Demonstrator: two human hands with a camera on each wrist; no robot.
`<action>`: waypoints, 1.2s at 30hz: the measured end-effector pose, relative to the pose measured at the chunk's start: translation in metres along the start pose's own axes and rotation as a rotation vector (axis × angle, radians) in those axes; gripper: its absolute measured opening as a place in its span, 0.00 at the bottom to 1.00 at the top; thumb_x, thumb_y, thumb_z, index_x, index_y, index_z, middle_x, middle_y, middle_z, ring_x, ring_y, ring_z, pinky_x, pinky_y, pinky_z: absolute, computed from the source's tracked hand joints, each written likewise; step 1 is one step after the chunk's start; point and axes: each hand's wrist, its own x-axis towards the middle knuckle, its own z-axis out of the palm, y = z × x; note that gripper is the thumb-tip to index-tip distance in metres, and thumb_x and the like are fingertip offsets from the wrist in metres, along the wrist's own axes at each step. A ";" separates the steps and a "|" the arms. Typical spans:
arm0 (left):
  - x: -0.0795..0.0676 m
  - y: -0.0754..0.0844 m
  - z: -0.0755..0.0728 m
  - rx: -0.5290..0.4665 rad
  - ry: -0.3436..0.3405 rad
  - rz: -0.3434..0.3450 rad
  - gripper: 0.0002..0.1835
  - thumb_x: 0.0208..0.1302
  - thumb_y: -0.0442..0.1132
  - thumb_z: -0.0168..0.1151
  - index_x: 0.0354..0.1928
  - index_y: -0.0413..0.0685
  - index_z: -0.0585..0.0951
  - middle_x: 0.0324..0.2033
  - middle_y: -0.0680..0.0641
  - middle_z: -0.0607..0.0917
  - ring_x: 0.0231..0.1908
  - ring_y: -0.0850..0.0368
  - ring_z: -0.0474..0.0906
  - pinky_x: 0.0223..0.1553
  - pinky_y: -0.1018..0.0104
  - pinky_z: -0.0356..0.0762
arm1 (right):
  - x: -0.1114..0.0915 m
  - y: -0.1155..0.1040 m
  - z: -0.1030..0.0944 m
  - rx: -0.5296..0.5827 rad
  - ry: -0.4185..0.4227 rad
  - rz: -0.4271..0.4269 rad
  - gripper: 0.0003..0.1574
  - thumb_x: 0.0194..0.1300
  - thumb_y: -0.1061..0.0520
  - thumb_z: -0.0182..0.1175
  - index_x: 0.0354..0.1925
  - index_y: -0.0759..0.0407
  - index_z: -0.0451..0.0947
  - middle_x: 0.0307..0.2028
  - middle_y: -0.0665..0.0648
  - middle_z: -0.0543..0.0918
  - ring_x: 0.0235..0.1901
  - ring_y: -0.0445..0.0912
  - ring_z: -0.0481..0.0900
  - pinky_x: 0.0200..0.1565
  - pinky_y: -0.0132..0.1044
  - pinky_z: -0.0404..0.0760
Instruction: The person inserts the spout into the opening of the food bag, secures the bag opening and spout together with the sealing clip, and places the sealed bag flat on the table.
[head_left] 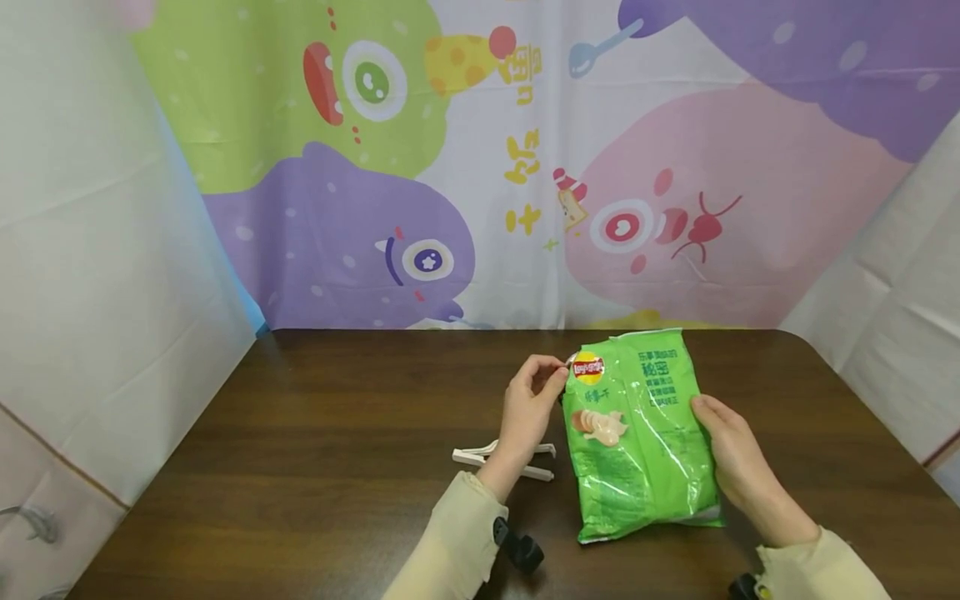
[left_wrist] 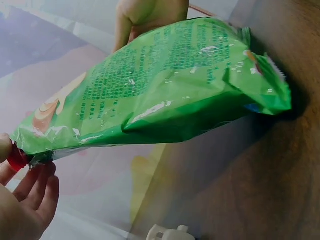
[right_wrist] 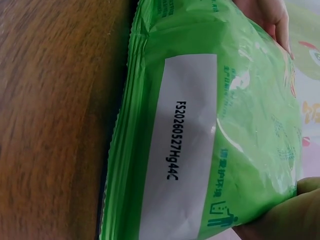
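Observation:
A green crisp packet [head_left: 637, 450] with a round Lay's-style logo is held between both hands above the table, its printing upside down in the head view. My left hand [head_left: 525, 408] pinches the packet's upper left corner between thumb and fingers. A red patch shows by that thumb in the left wrist view. On the opposite edge, my right hand [head_left: 738, 454] grips the packet, thumb on the near face and fingers partly hidden behind. A white label strip [right_wrist: 177, 145] with printed code lies near the crimped end. Whether that end touches the table, I cannot tell.
A white plastic clip [head_left: 472, 456], its arms spread apart, lies on the dark wooden table [head_left: 300, 467] behind the left wrist and is partly hidden by it. A cartoon-printed curtain [head_left: 510, 283] hangs along the table's far edge, with pale curtains at both sides.

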 end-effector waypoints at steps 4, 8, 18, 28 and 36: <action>-0.005 0.013 -0.001 -0.012 -0.008 -0.022 0.07 0.56 0.35 0.55 0.35 0.38 0.75 0.30 0.45 0.77 0.28 0.62 0.71 0.32 0.72 0.70 | 0.000 0.001 0.000 -0.008 0.004 -0.008 0.16 0.62 0.45 0.44 0.41 0.53 0.65 0.26 0.45 0.74 0.26 0.35 0.73 0.29 0.29 0.73; -0.006 0.017 -0.001 -0.034 -0.011 -0.019 0.08 0.56 0.34 0.55 0.36 0.36 0.74 0.31 0.43 0.77 0.28 0.63 0.70 0.31 0.72 0.70 | 0.000 0.002 0.000 -0.014 -0.001 -0.014 0.16 0.63 0.45 0.43 0.41 0.54 0.64 0.26 0.46 0.75 0.26 0.36 0.73 0.29 0.29 0.73; -0.010 0.017 0.001 -0.087 -0.016 -0.006 0.09 0.54 0.32 0.56 0.37 0.34 0.75 0.31 0.40 0.78 0.28 0.62 0.73 0.32 0.66 0.73 | 0.001 0.000 -0.003 -0.105 0.024 0.020 0.27 0.64 0.45 0.39 0.50 0.65 0.58 0.27 0.44 0.74 0.28 0.36 0.73 0.32 0.29 0.72; -0.010 0.014 0.002 -0.103 0.000 -0.006 0.08 0.54 0.32 0.56 0.36 0.34 0.75 0.31 0.40 0.79 0.28 0.61 0.74 0.33 0.52 0.72 | 0.013 0.001 -0.014 -0.486 0.100 -0.042 0.35 0.65 0.44 0.34 0.57 0.70 0.51 0.43 0.60 0.68 0.36 0.36 0.68 0.35 0.29 0.69; -0.009 0.015 0.001 -0.096 -0.008 -0.005 0.08 0.54 0.32 0.56 0.36 0.34 0.75 0.31 0.40 0.79 0.28 0.62 0.74 0.33 0.55 0.73 | 0.056 0.042 -0.057 -0.621 0.168 -0.253 0.32 0.61 0.42 0.44 0.60 0.52 0.53 0.53 0.59 0.65 0.49 0.39 0.65 0.42 0.23 0.66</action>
